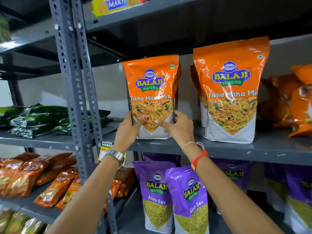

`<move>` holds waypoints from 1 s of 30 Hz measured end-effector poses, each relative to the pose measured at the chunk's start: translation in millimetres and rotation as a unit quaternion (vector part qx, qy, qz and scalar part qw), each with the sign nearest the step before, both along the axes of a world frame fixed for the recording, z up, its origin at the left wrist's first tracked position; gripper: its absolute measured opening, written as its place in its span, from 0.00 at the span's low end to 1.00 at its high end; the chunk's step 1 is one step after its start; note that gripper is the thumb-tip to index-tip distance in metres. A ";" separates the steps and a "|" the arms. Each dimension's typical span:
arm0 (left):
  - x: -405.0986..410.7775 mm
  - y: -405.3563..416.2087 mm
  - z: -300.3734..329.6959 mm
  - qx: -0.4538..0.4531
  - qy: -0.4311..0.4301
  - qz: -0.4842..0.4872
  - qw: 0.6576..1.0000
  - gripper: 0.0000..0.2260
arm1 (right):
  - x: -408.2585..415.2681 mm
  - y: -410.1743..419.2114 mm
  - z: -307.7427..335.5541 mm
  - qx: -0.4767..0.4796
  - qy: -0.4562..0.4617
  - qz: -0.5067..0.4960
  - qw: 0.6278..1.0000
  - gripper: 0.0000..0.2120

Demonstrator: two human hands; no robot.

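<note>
Left hand point(128, 127) and right hand point(179, 125) each gripped a lower side of the orange pouch point(150, 85), mid-frame, upright on the shelf point(236, 151). Looked basically placed, just straightening and letting go left.

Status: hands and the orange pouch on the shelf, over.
Both on it: left hand and right hand hold orange Tikha Mitha Mix pouch low at its sides. It stands upright on shelf. To its right, second pouch stands apart, not blocking.
</note>
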State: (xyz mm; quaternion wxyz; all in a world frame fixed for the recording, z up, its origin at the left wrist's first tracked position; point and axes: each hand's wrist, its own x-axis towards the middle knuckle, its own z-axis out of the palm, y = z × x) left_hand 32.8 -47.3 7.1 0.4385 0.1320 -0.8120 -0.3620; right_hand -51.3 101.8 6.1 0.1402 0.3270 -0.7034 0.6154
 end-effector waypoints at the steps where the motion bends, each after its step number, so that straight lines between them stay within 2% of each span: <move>1: 2.0 1.9 -4.3 -0.026 0.005 0.025 0.999 0.23 | 4.4 4.5 -5.3 -0.019 0.007 -0.002 1.000 0.31; 2: 5.0 5.6 -9.7 -0.039 0.023 0.048 0.998 0.26 | 12.3 11.3 -11.8 -0.041 0.011 -0.002 0.999 0.31; 4: 12.4 18.5 -24.7 -0.055 0.089 0.077 0.992 0.26 | 27.3 28.6 -28.6 -0.105 0.009 0.004 0.994 0.24; 8: 29.6 57.1 -71.9 -0.081 0.228 0.062 0.968 0.11 | 44.8 67.0 -74.7 -0.262 -0.006 0.005 0.965 0.09; 10: 33.6 71.5 -103.9 -0.052 0.256 0.046 0.964 0.08 | 39.0 83.9 -107.1 -0.296 -0.020 -0.019 0.955 0.10; 13: 30.4 87.4 -156.5 0.014 0.217 0.014 0.976 0.09 | 25.6 98.8 -161.0 -0.298 -0.066 -0.040 0.951 0.15; 16: 24.5 104.1 -201.8 0.085 0.164 -0.009 0.983 0.09 | 12.7 103.6 -211.6 -0.262 -0.126 -0.047 0.956 0.17; 19: 18.2 120.8 -239.5 0.179 0.112 -0.009 0.978 0.11 | -5.8 102.9 -255.9 -0.155 -0.186 -0.047 0.969 0.16; 21: 14.3 130.4 -262.0 0.258 0.074 -0.017 0.963 0.14 | -20.5 101.6 -278.6 -0.065 -0.260 -0.018 0.963 0.24; 24: 8.2 139.2 -291.8 0.399 0.026 -0.035 0.916 0.17 | -38.4 101.8 -300.1 0.021 -0.338 0.036 0.940 0.36; 26: 4.7 144.1 -306.7 0.434 -0.014 -0.056 0.899 0.18 | -41.9 103.3 -304.8 0.073 -0.346 0.074 0.932 0.38; 30: -1.4 152.5 -317.7 0.444 -0.031 -0.131 0.886 0.24 | -41.2 101.9 -302.7 0.098 -0.346 0.122 0.925 0.37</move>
